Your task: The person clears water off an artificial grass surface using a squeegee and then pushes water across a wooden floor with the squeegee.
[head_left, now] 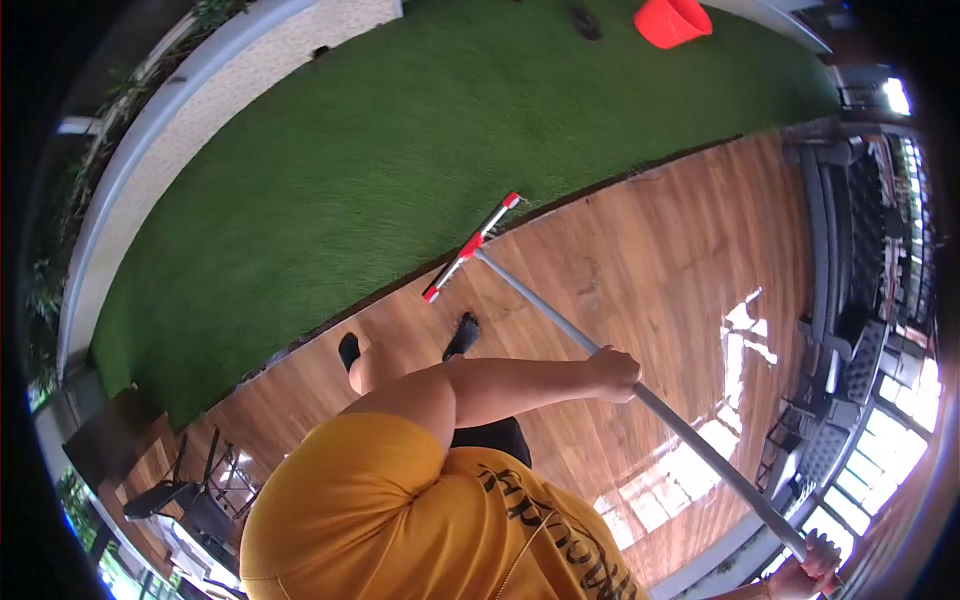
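My left hand point(613, 374) is wrapped round the middle of the grey pole of a floor squeegee point(540, 299). Farther up the same pole, near its end at the lower right, my right hand point(820, 562) is closed on it. The squeegee's head point(472, 245) is silvery with a red centre and red end caps. It lies slantwise along the border between the wooden floor point(640, 270) and the green artificial grass point(330, 190). Both my feet, in dark socks point(461, 336), stand on the wood close to that border.
A red bucket point(673, 22) stands on the grass at the far side, with a small dark object point(586, 24) nearby. Dark sofas point(845, 240) line the right side. A folding chair point(190, 505) is at lower left. A low pale wall point(190, 130) curves round the grass.
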A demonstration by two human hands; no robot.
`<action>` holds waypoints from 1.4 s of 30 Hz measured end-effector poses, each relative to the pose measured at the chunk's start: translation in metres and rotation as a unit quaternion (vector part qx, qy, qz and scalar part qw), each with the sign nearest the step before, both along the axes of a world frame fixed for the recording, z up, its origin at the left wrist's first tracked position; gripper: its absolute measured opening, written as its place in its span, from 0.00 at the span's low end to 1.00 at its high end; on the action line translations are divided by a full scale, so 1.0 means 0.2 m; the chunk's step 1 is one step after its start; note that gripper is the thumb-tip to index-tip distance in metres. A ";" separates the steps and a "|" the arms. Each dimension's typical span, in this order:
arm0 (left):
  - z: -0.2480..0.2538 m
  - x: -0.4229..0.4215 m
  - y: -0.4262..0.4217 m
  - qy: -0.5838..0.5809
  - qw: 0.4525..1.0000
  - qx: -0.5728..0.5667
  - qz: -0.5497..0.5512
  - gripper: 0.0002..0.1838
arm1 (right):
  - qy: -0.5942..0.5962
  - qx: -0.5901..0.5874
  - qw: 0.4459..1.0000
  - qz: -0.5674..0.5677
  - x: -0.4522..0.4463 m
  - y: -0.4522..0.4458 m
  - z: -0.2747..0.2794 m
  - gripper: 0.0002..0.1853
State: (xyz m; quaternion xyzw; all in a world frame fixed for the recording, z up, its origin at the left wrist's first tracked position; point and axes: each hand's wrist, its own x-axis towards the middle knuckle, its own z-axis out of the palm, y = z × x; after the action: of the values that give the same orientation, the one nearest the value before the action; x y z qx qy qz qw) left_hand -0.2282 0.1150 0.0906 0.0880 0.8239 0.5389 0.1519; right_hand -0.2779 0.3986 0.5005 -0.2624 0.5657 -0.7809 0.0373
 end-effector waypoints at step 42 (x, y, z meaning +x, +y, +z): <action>-0.26 -0.27 -0.09 0.061 0.996 -0.010 0.070 0.07 | -0.109 -0.043 0.992 -0.055 -0.07 -0.09 -0.19 0.18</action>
State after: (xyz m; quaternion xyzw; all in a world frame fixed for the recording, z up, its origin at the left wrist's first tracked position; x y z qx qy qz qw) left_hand -0.2827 0.0974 0.0379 0.0611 0.8414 0.5332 0.0638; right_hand -0.2928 0.3807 0.4621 -0.1458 0.5376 -0.8293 0.0440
